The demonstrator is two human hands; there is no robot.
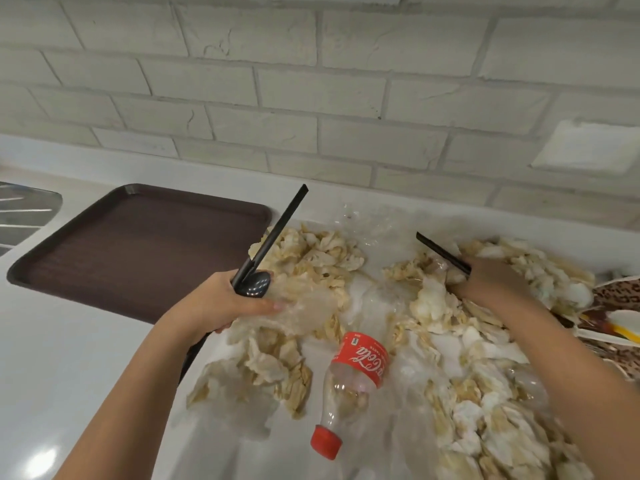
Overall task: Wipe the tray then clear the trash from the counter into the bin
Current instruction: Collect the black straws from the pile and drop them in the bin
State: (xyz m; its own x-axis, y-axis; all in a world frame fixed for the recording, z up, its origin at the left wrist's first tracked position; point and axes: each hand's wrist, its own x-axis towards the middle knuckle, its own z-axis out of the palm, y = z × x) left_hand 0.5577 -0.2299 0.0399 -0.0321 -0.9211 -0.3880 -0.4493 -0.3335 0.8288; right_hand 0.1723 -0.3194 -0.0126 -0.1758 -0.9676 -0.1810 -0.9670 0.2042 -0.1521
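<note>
Brown tray (138,251) lying flat toward the surface's (69,341) far left edge, left hand (228,303) gripping a black straw (280,226) with crumpled clear plastic (304,313), right hand (491,282) (blurred) holding a second straw (440,251) amid stained napkins (311,251), cola bottle (349,386) on its side between the hands.

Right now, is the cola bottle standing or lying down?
Lying down. The bottle rests on its side among crumpled tissues, red cap on and pointing toward the camera.

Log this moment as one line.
phase: clearing trash | left hand: grips lidded cup | right hand: holds black straw | tray: bare | bottle: lying among napkins
</note>
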